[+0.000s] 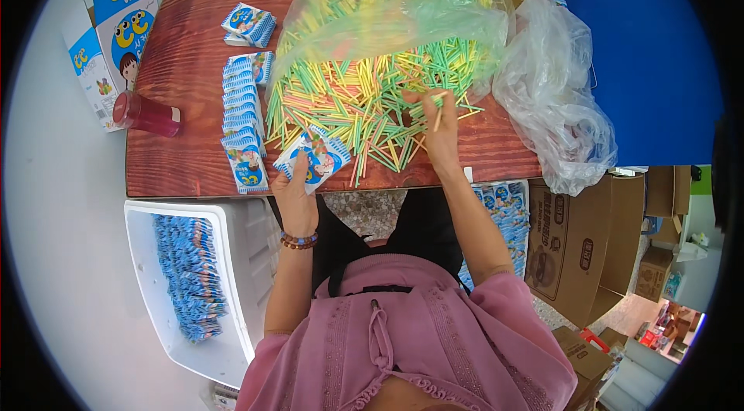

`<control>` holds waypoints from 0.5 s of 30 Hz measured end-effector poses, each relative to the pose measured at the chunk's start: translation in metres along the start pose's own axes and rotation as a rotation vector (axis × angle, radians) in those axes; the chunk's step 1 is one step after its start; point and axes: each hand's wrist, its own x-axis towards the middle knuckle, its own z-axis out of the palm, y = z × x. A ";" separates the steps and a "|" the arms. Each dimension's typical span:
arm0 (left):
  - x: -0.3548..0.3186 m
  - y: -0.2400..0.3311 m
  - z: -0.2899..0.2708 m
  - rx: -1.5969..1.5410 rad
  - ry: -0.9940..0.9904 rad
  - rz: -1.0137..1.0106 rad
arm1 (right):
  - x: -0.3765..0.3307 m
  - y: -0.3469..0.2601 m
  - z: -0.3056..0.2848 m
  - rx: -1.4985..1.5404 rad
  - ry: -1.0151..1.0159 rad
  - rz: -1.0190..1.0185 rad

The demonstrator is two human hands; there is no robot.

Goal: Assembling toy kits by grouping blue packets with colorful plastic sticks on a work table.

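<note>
My left hand (pixel 294 202) grips a small blue-and-white packet (pixel 329 154) near the table's front edge, with the thumb across its face. Farther right, my right hand (pixel 440 140) is closed on thin coloured sticks (pixel 439 115), pinched between thumb and fingers; how many I cannot tell. Beneath and beyond the hands spreads a large heap of loose sticks (pixel 333 101) in yellow, green and pink, spilling from a clear plastic bag (pixel 457 24). Left of the heap, a row of overlapping packets (pixel 242 105) runs toward me, and a short stack of packets (pixel 249 22) lies behind it.
A pink-red jar (pixel 151 115) lies on the left table edge beside a printed carton (pixel 128 31). Below left stands a white bin (pixel 240 279) full of packets. A crumpled clear bag (pixel 554 93), blue panel (pixel 647 62) and cardboard box (pixel 577 244) are at right.
</note>
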 end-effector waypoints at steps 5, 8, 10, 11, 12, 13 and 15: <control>0.003 -0.013 0.030 -0.091 -0.105 -0.032 | 0.001 -0.036 0.026 0.756 0.051 0.023; 0.003 -0.017 0.053 -0.188 -0.119 -0.134 | -0.007 -0.047 0.044 0.840 0.037 -0.008; 0.004 -0.020 0.062 -0.193 -0.111 -0.157 | -0.013 -0.056 0.052 0.890 0.052 -0.006; 0.004 -0.020 0.064 -0.202 -0.103 -0.184 | -0.015 -0.058 0.056 0.894 0.051 -0.005; 0.003 -0.018 0.068 -0.209 -0.090 -0.208 | -0.017 -0.059 0.059 0.892 0.051 -0.020; 0.003 -0.018 0.068 -0.206 -0.088 -0.207 | -0.019 -0.060 0.063 0.890 0.051 -0.035; 0.003 -0.020 0.068 -0.239 -0.134 -0.218 | -0.023 -0.062 0.069 0.896 0.066 -0.020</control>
